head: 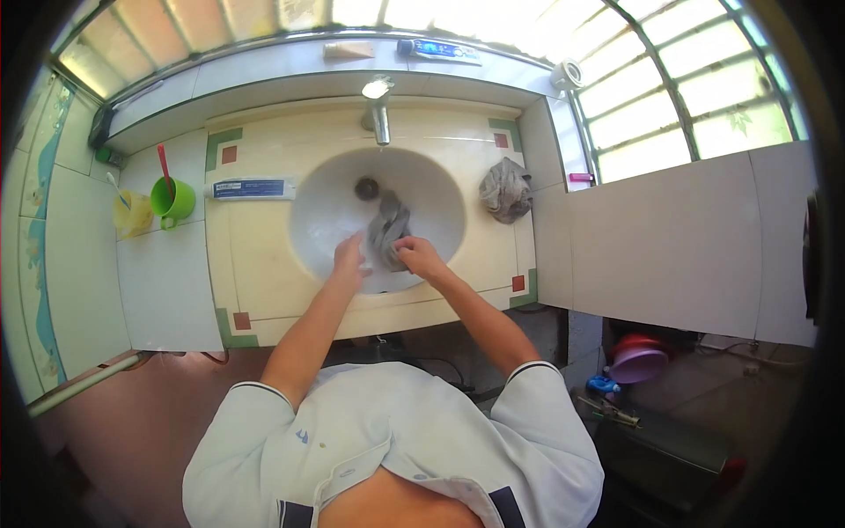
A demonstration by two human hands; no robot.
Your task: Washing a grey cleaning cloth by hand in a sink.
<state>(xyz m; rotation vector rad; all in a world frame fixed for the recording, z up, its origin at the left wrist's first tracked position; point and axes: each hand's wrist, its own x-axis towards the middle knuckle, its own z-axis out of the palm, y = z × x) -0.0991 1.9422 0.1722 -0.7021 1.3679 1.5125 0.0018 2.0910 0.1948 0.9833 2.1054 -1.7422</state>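
Observation:
A wet grey cloth (389, 231) lies bunched and twisted inside the white oval washbasin (317, 218), just below the dark drain (366, 189). My right hand (418, 256) pinches the cloth's right side with its fingers. To the left of the cloth is my left hand (351, 259), slightly blurred, fingers apart, with nothing seen in it. The chrome tap (379, 119) stands behind the basin, its spout pointing down over it. A second crumpled grey cloth (506, 190) rests on the counter to the right of the basin.
A toothpaste tube (253, 189) lies left of the basin. Farther left stand a green cup (173, 199) with a red toothbrush and a yellow cup (132, 214) with another toothbrush. Two tubes lie on the window ledge (284, 70). Basins (639, 362) sit low at the right.

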